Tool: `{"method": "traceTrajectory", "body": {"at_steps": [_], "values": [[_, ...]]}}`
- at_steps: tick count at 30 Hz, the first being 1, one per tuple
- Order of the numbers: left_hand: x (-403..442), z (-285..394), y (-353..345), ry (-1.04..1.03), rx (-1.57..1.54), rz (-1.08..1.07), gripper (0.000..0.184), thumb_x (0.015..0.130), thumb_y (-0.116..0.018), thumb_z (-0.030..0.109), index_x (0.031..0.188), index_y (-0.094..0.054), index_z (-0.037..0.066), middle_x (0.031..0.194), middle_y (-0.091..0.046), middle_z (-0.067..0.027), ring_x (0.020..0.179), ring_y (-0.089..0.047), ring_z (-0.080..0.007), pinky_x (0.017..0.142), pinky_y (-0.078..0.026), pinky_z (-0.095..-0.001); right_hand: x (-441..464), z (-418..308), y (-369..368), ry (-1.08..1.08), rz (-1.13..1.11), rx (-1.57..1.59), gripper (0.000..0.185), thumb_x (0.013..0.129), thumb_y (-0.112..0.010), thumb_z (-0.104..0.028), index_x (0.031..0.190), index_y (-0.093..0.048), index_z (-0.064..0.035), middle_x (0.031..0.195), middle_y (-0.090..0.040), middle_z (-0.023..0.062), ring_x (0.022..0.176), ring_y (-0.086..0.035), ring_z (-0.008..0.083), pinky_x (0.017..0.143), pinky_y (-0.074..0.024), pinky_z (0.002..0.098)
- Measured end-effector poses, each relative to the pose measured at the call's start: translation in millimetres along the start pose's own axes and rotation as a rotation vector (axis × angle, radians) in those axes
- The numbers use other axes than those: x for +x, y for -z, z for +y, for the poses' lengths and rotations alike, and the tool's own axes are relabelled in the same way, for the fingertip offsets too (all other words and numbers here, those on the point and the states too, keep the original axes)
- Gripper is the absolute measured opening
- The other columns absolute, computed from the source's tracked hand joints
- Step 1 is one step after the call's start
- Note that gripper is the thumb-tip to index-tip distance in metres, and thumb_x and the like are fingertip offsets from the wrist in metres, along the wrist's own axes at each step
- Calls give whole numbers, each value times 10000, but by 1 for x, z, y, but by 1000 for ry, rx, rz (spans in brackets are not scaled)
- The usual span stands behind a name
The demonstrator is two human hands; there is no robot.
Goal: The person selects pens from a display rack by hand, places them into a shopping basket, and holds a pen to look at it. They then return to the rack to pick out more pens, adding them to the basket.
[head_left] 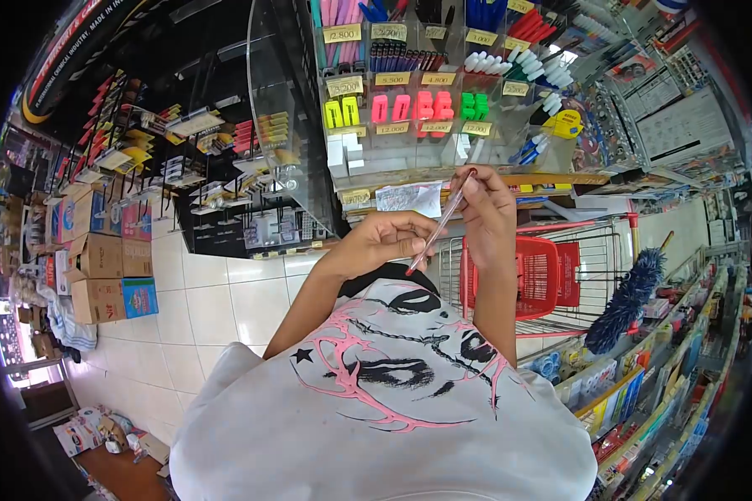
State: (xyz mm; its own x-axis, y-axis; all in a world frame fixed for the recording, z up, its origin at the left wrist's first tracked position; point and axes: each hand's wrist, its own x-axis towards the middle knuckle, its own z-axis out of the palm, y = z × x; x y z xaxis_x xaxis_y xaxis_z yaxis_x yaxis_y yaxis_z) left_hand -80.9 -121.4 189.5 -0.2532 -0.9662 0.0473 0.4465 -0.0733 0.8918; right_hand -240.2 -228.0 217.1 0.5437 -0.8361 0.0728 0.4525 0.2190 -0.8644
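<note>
A slim clear-barrelled pen with red at both ends slants between my hands, in front of my chest. My right hand pinches its upper end between thumb and fingers. Lower down the barrel, my left hand closes its thumb and fingertips on the pen. The pen's red lower tip points down toward my shirt. Just beyond my left hand, a scribbled sheet of paper lies at the front edge of the pen display.
Highlighters, markers and price tags fill the display ahead. A red shopping cart stands to the right, with a blue fluffy duster beside it. Cardboard boxes are stacked at left. Stocked shelves line the right.
</note>
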Motion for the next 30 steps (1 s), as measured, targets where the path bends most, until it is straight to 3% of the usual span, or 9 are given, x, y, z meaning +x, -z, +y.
{"method": "traceTrajectory", "body": {"at_steps": [13, 16, 19, 22, 26, 27, 28, 30], "values": [[-14, 1, 13, -92, -25, 37, 352, 928, -601, 155, 1209, -565, -54, 891, -653, -86, 821, -661, -173, 732, -533, -309, 19, 19, -18, 52, -1, -149, 196, 848, -690, -92, 991, -573, -27, 905, -564, 10, 822, -538, 91, 723, -432, 240], [-21, 4, 14, -72, -49, 31, 319, 949, -575, 130, 1226, -550, -26, 925, -657, -80, 842, -646, -143, 721, -515, -282, 23, 21, -25, 95, -59, -183, 207, 842, -698, -98, 978, -557, -31, 918, -581, 27, 831, -547, 98, 745, -442, 246], [-24, 1, 13, -151, -3, 188, 320, 943, -574, 147, 1200, -580, -44, 865, -645, -75, 727, -583, -110, 659, -471, -252, 22, 18, -33, 35, -94, -157, 244, 852, -685, -93, 1047, -564, -12, 963, -628, 86, 883, -588, 115, 776, -469, 260], [-31, 5, 19, -153, 57, 278, 316, 938, -583, 155, 1194, -590, -30, 864, -642, -71, 739, -578, -105, 667, -466, -247, 27, 7, -37, 26, -178, -266, 273, 859, -679, -97, 1091, -569, -4, 983, -648, 111, 862, -608, 122, 750, -483, 256], [-35, 7, 23, -200, 59, 313, 317, 939, -583, 179, 1191, -601, -13, 875, -652, -76, 780, -590, -121, 711, -465, -257, 37, -10, -50, 46, -292, -326, 289, 836, -688, -23, 1102, -583, 18, 981, -659, 115, 879, -626, 136, 739, -508, 245], [-36, 8, 27, -185, 65, 280, 371, 943, -580, 204, 1242, -560, -13, 970, -651, -104, 876, -606, -147, 779, -481, -282, 40, -16, -55, 57, -325, -329, 298, 831, -685, 0, 1111, -583, 26, 986, -657, 115, 916, -637, 150, 753, -521, 248], [-35, 8, 25, -188, 75, 277, 371, 943, -580, 204, 1242, -560, -13, 970, -651, -104, 876, -606, -147, 779, -481, -282, 44, -28, -61, 67, -326, -326, 298, 831, -685, 0, 1111, -583, 26, 986, -657, 115, 916, -637, 150, 753, -521, 248], [-29, 8, 19, -334, 34, 341, 438, 949, -571, 243, 1300, -501, -9, 1086, -625, -124, 985, -600, -176, 866, -479, -314, 56, -60, -75, 339, -277, -720, 303, 837, -683, -4, 1119, -578, 33, 1014, -653, 126, 942, -645, 165, 776, -536, 264]]}}
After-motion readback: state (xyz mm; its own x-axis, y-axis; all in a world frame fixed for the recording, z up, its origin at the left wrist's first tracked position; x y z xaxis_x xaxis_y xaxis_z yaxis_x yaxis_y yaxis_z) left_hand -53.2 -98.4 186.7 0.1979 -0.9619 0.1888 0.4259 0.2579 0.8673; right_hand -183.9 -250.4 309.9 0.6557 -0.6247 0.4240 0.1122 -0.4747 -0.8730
